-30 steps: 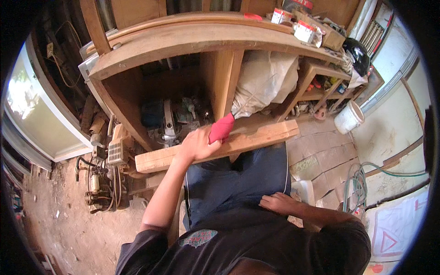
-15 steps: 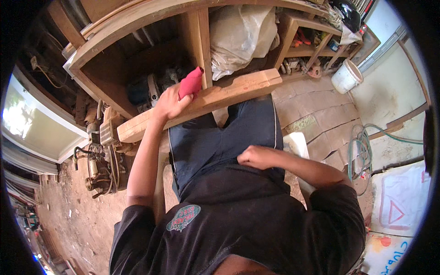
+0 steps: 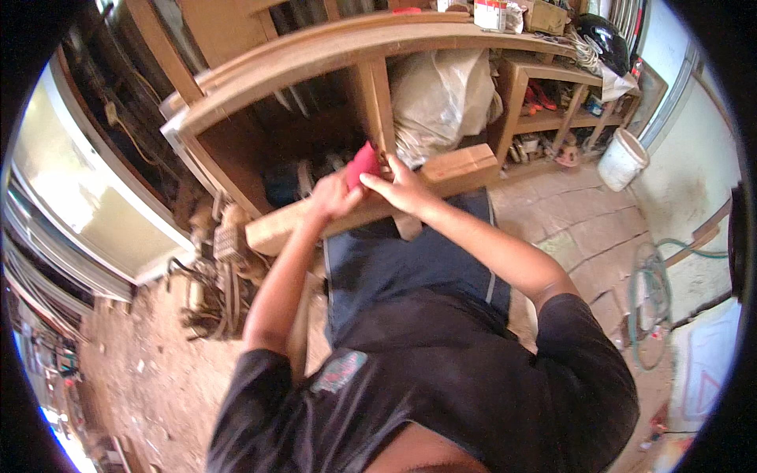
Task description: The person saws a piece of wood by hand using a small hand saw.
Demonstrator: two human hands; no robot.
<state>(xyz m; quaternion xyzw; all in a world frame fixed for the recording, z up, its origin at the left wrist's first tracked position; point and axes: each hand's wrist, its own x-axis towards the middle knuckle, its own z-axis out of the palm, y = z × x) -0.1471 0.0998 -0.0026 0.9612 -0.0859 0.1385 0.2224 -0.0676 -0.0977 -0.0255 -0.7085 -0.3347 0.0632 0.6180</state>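
Note:
A long squared wooden beam (image 3: 461,167) lies crosswise over my thighs. My left hand (image 3: 334,195) is closed on a red folded piece (image 3: 363,164), which looks like cloth or sandpaper, and presses it against the beam. From the right, my right hand (image 3: 400,188) reaches to the same spot, its thumb at the red piece's edge and its fingers stretched apart from the thumb. What lies under both palms is hidden, and slight blur softens the fingertips.
In front stands a wooden bench frame (image 3: 315,69) with open bays, one holding a whitish plastic sheet (image 3: 445,98). A white bucket (image 3: 623,160) and a coiled green hose (image 3: 650,292) are at the right. Machinery (image 3: 217,292) stands on the floor at the left.
My right hand has moved from my lap up to the red piece at the beam. My left hand stays on the red piece. The whole view has shifted.

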